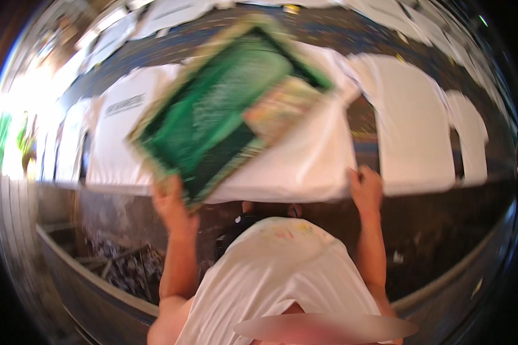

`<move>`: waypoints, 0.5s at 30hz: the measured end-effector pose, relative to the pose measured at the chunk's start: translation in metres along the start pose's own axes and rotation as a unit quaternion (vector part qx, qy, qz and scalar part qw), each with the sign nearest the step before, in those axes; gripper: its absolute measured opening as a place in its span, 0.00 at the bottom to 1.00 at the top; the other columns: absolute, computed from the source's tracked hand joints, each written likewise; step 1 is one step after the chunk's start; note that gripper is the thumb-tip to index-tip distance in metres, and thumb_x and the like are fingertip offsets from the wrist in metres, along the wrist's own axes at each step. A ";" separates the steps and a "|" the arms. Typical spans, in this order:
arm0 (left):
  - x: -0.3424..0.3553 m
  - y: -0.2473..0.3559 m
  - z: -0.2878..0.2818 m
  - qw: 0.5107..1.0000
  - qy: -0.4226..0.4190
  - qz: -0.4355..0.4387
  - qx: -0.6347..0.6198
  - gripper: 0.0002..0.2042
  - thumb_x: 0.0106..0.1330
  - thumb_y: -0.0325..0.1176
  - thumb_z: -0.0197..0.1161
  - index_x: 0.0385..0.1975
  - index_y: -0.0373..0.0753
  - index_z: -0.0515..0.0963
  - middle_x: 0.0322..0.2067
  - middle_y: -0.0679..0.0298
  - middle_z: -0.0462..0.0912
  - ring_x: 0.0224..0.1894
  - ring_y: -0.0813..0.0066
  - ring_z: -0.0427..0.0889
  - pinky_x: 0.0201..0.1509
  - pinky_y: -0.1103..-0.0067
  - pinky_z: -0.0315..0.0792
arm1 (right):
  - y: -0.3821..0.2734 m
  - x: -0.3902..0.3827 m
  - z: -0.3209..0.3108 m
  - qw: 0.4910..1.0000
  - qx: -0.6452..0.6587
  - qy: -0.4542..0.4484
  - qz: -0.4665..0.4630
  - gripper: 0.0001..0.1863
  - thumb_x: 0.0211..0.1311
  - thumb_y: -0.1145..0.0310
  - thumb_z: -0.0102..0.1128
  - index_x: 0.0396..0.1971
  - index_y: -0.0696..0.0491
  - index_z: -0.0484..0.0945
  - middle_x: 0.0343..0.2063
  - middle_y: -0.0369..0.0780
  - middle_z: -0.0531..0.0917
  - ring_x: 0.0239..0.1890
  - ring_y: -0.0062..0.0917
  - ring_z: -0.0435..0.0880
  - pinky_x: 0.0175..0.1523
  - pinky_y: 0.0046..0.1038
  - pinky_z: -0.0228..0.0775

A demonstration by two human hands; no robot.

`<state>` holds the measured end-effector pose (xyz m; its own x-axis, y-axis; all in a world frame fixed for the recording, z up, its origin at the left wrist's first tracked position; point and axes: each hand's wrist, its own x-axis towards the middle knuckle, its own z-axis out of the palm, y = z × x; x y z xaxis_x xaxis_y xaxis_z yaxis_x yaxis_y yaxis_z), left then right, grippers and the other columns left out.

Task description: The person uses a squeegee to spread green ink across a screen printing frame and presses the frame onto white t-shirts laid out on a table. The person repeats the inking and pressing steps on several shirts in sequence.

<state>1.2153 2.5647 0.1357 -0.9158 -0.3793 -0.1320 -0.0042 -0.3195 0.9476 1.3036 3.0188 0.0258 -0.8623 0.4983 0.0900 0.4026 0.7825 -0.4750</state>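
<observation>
In my left hand point(172, 204) is the near corner of a screen-printing frame point(218, 109), fingers closed round it. The frame has a pale wooden rim and green mesh, with a light, reddish-patterned patch near its right end. Blurred by motion, it is held tilted above a white T-shirt point(305, 155) and covers much of that shirt. My right hand point(366, 187) is at the shirt's lower right corner by the table edge. Its fingers are curled, and whatever lies between them cannot be made out.
Left of the frame lies a white T-shirt point(124, 123) with dark print. Another white T-shirt point(414, 126) lies to the right. More shirts line the far side of the dark, paint-marked table point(362, 123). Below its edge, a rail point(92, 276) runs at lower left.
</observation>
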 end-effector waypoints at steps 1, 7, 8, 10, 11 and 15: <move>-0.002 0.008 -0.005 0.999 0.037 0.017 0.030 0.33 0.78 0.29 0.73 0.80 0.42 0.69 0.62 0.59 0.85 0.58 0.64 0.87 0.58 0.62 0.86 | -0.003 0.003 0.003 0.999 0.053 0.000 0.002 0.21 0.69 0.52 0.74 0.31 0.57 0.84 0.32 0.53 0.88 0.40 0.56 0.87 0.47 0.56 0.77; -0.010 0.053 -0.046 0.969 0.179 0.124 0.115 0.40 0.79 0.43 0.74 0.84 0.40 0.62 0.75 0.52 0.74 0.68 0.53 0.80 0.68 0.55 0.81 | -0.021 0.014 0.008 0.994 0.104 -0.015 0.005 0.11 0.64 0.61 0.79 0.30 0.51 0.87 0.31 0.43 0.91 0.41 0.48 0.91 0.47 0.51 0.79; -0.011 0.059 -0.054 0.964 0.197 0.126 0.122 0.40 0.79 0.44 0.74 0.84 0.40 0.62 0.75 0.52 0.74 0.68 0.53 0.80 0.68 0.56 0.80 | -0.022 0.012 0.008 0.996 0.090 0.007 -0.003 0.10 0.63 0.62 0.79 0.30 0.50 0.87 0.31 0.42 0.91 0.41 0.47 0.90 0.48 0.51 0.78; -0.006 0.069 -0.067 0.958 0.221 0.137 0.120 0.40 0.79 0.45 0.74 0.84 0.39 0.62 0.75 0.52 0.74 0.68 0.54 0.80 0.69 0.57 0.80 | -0.020 0.012 0.008 0.997 0.064 0.033 -0.034 0.08 0.63 0.63 0.79 0.30 0.49 0.88 0.31 0.41 0.91 0.41 0.45 0.89 0.50 0.49 0.78; -0.002 0.070 -0.072 0.957 0.211 0.153 0.128 0.41 0.79 0.44 0.74 0.85 0.38 0.61 0.76 0.52 0.73 0.69 0.53 0.80 0.70 0.57 0.79 | -0.017 0.013 0.007 0.996 0.051 0.035 -0.057 0.07 0.64 0.63 0.78 0.30 0.48 0.88 0.31 0.41 0.91 0.41 0.45 0.88 0.51 0.48 0.78; 0.017 0.068 -0.090 0.956 0.205 0.165 0.125 0.40 0.80 0.44 0.73 0.85 0.38 0.60 0.76 0.51 0.73 0.69 0.54 0.79 0.71 0.58 0.78 | -0.014 0.026 0.004 0.994 0.024 0.060 -0.087 0.09 0.65 0.62 0.78 0.31 0.51 0.89 0.35 0.43 0.89 0.42 0.46 0.87 0.54 0.47 0.77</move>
<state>1.2357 2.4584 0.1712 -0.6488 -0.7493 0.1325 0.1150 0.0756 0.9905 1.2740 3.0197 0.0309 -0.8737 0.4007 0.2759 0.2338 0.8432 -0.4840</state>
